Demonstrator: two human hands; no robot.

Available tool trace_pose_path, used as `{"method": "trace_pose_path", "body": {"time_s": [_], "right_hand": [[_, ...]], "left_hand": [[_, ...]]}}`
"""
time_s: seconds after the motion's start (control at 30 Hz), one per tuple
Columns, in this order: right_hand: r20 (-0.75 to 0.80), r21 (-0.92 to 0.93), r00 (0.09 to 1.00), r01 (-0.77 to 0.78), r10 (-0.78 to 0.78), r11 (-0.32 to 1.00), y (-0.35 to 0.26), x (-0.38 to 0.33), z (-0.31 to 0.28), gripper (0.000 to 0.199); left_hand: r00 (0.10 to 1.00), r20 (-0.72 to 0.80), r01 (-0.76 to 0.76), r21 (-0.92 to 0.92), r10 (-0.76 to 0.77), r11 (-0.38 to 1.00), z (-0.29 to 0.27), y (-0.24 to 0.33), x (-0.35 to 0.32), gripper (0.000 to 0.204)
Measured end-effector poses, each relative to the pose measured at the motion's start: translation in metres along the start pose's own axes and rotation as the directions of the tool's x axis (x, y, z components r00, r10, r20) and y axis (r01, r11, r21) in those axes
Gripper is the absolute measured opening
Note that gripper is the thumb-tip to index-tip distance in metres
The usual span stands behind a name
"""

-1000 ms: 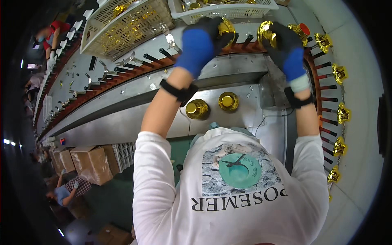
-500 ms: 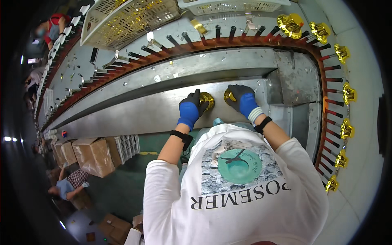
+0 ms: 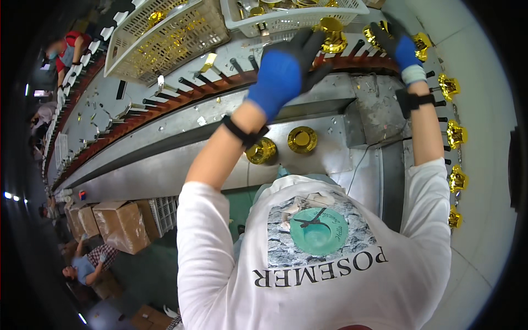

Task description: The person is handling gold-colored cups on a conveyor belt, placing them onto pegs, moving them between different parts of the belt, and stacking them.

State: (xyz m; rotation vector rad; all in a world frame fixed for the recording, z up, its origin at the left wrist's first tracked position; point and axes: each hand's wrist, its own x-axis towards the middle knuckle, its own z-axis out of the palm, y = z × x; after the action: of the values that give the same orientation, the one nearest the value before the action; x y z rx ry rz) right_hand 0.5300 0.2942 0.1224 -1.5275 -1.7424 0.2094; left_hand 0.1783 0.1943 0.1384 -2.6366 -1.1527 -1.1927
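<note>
My left hand (image 3: 289,69), in a black and blue glove, reaches over the conveyor with its fingers apart. Just beyond its fingertips a shiny gold hat-shaped piece (image 3: 331,37) sits on the line. At the far right, my right hand (image 3: 395,44), gloved alike, has its fingers spread at another gold hat-shaped piece (image 3: 372,38); blur hides whether they touch. A further gold hat (image 3: 422,47) is just right of it. Two gold hats lie on the metal work surface before me: one (image 3: 302,139) in full view, the other (image 3: 263,152) partly behind my left forearm.
The conveyor's red-brown track (image 3: 220,87) with upright black-tipped pegs curves round the bench. More gold hats (image 3: 456,135) hang along its right side. Beyond it are a beige crate (image 3: 124,65) and a white basket (image 3: 242,25) of gold pieces. Cartons (image 3: 118,225) and people are at left.
Both hands have left the two gold hats on the work surface and moved forward to the conveyor, the right one farther right. The pieces on the line have shifted along the track.
</note>
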Motion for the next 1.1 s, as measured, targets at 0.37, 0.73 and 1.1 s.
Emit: {"method": "trace_pose_path", "body": {"time_s": [0.37, 0.73, 1.1], "right_hand": [[-0.002, -0.127, 0.953, 0.301, -0.304, 0.945, -0.055, -0.037, 0.019, 0.050], [0.440, 0.232, 0.845, 0.220, -0.304, 0.948, -0.104, -0.264, 0.125, 0.066], [0.389, 0.094, 0.855, 0.335, -0.344, 0.938, -0.087, -0.230, 0.107, 0.070]], "left_hand": [[0.984, 0.177, -0.043, 0.275, -0.006, 0.961, 0.027, -0.030, 0.025, 0.048], [0.684, 0.463, 0.585, 0.114, -0.564, 0.803, -0.013, -0.021, -0.277, 0.056], [0.748, 0.407, 0.439, 0.289, -0.524, 0.851, -0.019, 0.001, -0.265, 0.077]]}}
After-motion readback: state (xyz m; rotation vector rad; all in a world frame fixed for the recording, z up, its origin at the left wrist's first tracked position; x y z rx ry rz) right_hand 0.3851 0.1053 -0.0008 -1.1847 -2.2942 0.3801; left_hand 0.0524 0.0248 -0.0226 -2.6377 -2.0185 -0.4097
